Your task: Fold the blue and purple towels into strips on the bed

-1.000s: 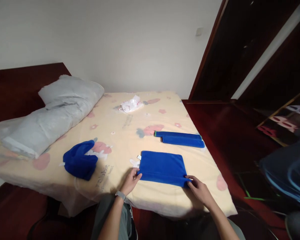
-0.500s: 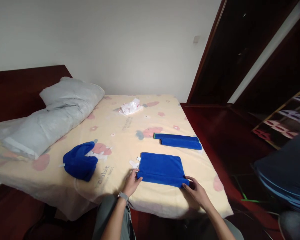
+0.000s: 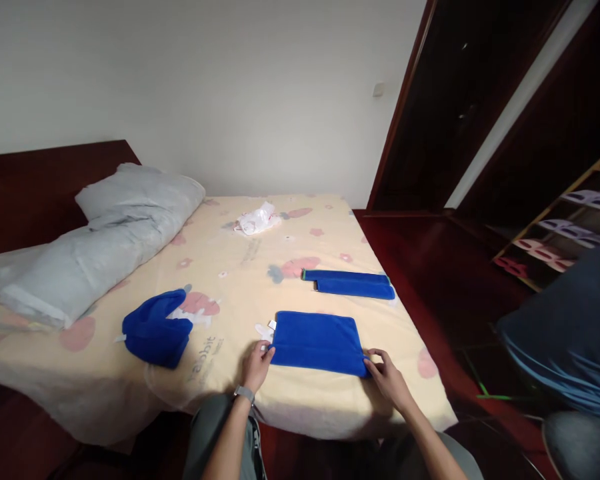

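A blue cloth [image 3: 316, 340], like a small towel, lies flat on the bed near me, its near edge folded over in a strip. My left hand [image 3: 258, 367] pinches the near left corner of it between thumb and fingers. At the near right corner, my right hand [image 3: 386, 379] grips the cloth the same way. A white label [image 3: 272, 325] sticks out from its left side. Just beyond lies a second blue cloth [image 3: 353, 283], folded into a narrow strip with a bit of green edging. To the left is a crumpled blue cloth [image 3: 155, 331] with a white tag.
The bed [image 3: 220, 260] has a cream sheet with printed carrots and flowers. A grey quilt [image 3: 125, 240] is heaped by the dark headboard [image 3: 45, 187]. A white plastic bag [image 3: 258, 219] sits farther back. On the right are a seated person [image 3: 570, 333] and a slipper rack [image 3: 555, 230].
The folded strip along the cloth's near edge lies flatter, and its right end lines up better with the side. Both hands stay at the near corners. The view has shifted slightly.
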Demonstrator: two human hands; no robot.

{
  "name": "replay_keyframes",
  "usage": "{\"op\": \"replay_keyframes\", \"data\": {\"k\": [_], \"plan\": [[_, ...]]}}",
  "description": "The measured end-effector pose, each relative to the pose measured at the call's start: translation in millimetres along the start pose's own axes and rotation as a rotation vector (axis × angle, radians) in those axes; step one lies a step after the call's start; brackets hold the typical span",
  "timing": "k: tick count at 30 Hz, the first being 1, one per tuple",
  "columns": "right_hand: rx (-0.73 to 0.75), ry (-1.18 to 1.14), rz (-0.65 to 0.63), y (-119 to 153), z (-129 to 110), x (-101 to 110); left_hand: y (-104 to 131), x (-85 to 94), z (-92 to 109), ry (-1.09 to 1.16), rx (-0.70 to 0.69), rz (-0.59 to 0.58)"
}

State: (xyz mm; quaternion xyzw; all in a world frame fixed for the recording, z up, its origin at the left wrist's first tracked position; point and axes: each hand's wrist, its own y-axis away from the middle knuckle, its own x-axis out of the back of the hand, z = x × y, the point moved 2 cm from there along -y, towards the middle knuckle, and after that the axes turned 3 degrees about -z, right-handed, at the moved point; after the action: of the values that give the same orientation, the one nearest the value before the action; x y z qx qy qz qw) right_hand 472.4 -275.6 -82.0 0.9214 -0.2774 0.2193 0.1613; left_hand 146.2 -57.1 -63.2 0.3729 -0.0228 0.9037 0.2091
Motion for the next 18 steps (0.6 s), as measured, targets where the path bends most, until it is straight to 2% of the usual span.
{"op": "replay_keyframes", "data": {"k": [5,9,18], "plan": [[0.006,0.029,-0.067,-1,2,-3,4,7.5,2,-0.088,-0.027,-0.040],[0.035,0.068,-0.126,4,2,-4,17,11.4,5,-0.134,-0.069,-0.070],[0.138,0.239,-0.131,39,4,0,55,14.5,7,-0.253,-0.192,0.005]]}}
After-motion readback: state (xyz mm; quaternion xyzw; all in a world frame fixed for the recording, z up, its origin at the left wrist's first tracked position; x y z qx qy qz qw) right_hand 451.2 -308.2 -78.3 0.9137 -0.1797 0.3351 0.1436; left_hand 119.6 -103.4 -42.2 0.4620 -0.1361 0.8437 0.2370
